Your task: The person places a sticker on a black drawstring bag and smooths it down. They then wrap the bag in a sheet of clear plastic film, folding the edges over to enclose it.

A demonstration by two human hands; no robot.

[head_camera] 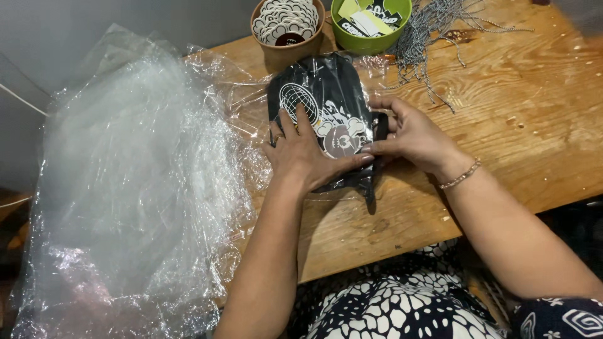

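A folded black garment with a white printed graphic (326, 103) lies on the wooden table (515, 119) inside a clear plastic bag. My left hand (301, 154) presses flat on its lower part, fingers spread, a ring on one finger. My right hand (411, 135) rests at the garment's right edge, fingertips pinching the black fabric and bag there. A thin bracelet circles my right wrist. The garment's bottom end sticks out below my hands.
A big heap of clear plastic bags (132, 188) covers the table's left side. At the back stand a brown bowl of round stickers (287, 25) and a green bowl of cards (370, 22). A bundle of speckled cords (440, 31) lies behind my right hand.
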